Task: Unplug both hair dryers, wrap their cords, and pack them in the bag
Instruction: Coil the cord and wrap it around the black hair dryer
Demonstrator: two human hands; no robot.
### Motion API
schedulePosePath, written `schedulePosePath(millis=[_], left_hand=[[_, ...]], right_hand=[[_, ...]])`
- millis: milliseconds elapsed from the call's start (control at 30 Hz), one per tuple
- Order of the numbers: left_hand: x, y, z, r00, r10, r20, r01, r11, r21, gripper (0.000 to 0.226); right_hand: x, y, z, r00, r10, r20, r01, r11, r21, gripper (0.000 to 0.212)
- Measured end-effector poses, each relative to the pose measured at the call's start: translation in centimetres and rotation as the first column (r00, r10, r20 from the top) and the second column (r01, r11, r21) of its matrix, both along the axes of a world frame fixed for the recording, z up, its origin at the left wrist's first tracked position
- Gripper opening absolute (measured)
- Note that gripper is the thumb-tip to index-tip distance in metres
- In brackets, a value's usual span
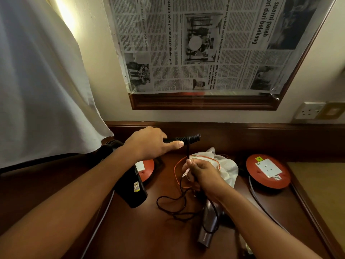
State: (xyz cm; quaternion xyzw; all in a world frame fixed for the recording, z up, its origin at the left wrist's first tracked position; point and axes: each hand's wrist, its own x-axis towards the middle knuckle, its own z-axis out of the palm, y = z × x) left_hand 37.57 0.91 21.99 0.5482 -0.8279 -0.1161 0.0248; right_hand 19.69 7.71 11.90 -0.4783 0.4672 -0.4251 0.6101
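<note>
1. The left hand (149, 143) is curled round the handle of the black hair dryer (133, 186), held above the tabletop (141, 230); the handle's ribbed cord end sticks out to the right of the thumb.
2. The right hand (200, 174) pinches the black cord (173, 204) just below that ribbed end; the rest of the cord trails in loose loops on the tabletop.
3. A grey hair dryer (208, 230) lies on the tabletop under the right forearm.
4. A white bag (226, 167) with orange drawstrings sits crumpled behind the right hand.
5. Two red extension reels (268, 171) rest on the tabletop, one on each side of the bag.
6. A newspaper (205, 43) covers the framed panel on the wall.
</note>
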Motion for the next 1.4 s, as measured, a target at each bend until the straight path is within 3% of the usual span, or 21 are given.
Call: schedulePosePath(millis=[100,167,467,700,833,1000,1167,1400], left_hand=[[-0.1,0.6,0.5,0.998,-0.008,-0.07,0.011,0.999,0.033,0.061],[-0.1,0.9,0.7,0.997,-0.027,-0.076,0.03,0.999,0.043,0.061],[0.1,1.0,1.4,0.992,-0.085,-0.098,0.094,0.991,0.092,0.072],[0.1,1.3,0.9,0.987,-0.149,-0.053,0.155,0.978,0.139,0.081],[0.0,1.6,0.8,0.983,-0.177,-0.053,0.183,0.971,0.155,0.08],[-0.5,1.8,0.7,0.976,-0.208,0.067,0.198,0.972,0.127,0.066],[-0.7,2.0,-0.2,0.951,-0.244,0.188,0.231,0.969,0.088,0.056],[-0.7,1.7,-1.1,0.956,-0.2,0.215,0.182,0.978,0.1,0.056]], right_hand=[[-0.5,-0.2,0.1,0.998,0.033,-0.046,-0.031,0.998,0.05,0.053],[-0.8,-0.6,-0.1,0.998,0.054,-0.021,-0.052,0.996,0.079,0.055],[-2.8,-2.5,-0.2,0.969,0.134,0.207,-0.166,0.975,0.145,0.036],[-4.0,-4.2,0.6,0.96,0.031,0.279,-0.09,0.976,0.199,0.016],[-4.1,-5.0,1.6,0.963,-0.023,0.268,-0.041,0.972,0.231,0.016],[-4.4,-6.2,2.8,0.992,0.071,0.102,-0.088,0.98,0.176,0.019],[-4.7,-6.6,5.4,0.962,0.233,-0.141,-0.234,0.972,0.008,0.02],[-4.1,-6.4,8.0,0.855,0.11,-0.507,-0.259,0.937,-0.234,0.015]])
